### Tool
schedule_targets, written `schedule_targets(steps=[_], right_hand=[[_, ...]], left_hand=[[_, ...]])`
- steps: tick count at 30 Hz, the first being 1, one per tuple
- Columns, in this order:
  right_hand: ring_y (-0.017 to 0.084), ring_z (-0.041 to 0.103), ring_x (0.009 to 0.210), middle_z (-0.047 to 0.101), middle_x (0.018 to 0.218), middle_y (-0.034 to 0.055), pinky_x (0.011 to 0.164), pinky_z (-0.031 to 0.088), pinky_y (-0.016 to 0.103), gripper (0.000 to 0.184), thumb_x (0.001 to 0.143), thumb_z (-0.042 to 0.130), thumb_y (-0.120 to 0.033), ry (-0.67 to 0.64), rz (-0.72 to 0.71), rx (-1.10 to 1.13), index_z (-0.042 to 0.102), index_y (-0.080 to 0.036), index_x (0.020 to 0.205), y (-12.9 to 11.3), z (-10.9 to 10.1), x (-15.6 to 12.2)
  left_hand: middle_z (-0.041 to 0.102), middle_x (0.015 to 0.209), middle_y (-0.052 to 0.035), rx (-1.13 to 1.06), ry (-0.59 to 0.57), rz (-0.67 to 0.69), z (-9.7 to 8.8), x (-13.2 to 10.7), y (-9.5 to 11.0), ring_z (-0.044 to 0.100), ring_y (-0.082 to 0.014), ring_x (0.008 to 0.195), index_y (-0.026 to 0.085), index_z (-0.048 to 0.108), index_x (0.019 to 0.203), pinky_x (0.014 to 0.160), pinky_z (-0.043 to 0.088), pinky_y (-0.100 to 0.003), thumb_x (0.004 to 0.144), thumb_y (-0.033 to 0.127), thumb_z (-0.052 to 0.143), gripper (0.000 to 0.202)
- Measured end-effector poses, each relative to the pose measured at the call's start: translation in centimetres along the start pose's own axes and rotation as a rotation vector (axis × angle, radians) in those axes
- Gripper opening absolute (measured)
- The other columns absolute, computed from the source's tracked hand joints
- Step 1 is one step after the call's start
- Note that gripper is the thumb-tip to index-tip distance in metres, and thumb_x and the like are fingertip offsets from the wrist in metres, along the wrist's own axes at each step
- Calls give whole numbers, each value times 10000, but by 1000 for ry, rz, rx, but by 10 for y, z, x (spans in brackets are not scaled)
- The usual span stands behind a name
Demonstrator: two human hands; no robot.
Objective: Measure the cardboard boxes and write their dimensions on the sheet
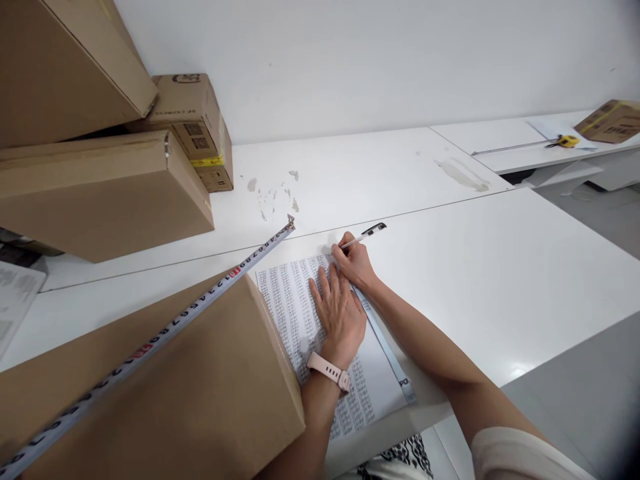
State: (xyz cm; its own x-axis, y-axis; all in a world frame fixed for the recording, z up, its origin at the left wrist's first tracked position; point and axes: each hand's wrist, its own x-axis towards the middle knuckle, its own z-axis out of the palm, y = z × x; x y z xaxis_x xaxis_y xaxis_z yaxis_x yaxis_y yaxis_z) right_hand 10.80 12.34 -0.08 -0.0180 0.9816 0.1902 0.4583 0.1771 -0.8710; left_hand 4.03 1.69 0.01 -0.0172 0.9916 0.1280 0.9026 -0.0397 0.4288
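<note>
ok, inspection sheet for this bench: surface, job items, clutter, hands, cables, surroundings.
Surface: white tabletop, with worn or stained patches.
Job items: sheet with columns of writing; pen.
Clutter: tape measure blade running over the near cardboard box; stacked cartons at left; yellow tape measure and a small carton at far right.
Hands: left hand flat on the sheet; right hand grips the pen near the sheet's top edge.
Cables: nothing seen.
Surroundings: white wall behind; grey floor at right.
</note>
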Motion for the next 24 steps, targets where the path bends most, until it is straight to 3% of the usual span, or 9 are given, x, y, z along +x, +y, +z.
schedule_targets(steps=[24], right_hand=[[118, 384, 518, 382, 521, -72, 532, 301, 277, 195, 804, 516, -265, -9, -9, -16, 377, -242, 669, 1, 0, 1]], left_hand=[[421, 1565, -125, 1, 2, 8, 2, 0, -1, 236, -347, 1497, 104, 427, 1474, 1225, 144, -600, 930, 171, 366, 551]])
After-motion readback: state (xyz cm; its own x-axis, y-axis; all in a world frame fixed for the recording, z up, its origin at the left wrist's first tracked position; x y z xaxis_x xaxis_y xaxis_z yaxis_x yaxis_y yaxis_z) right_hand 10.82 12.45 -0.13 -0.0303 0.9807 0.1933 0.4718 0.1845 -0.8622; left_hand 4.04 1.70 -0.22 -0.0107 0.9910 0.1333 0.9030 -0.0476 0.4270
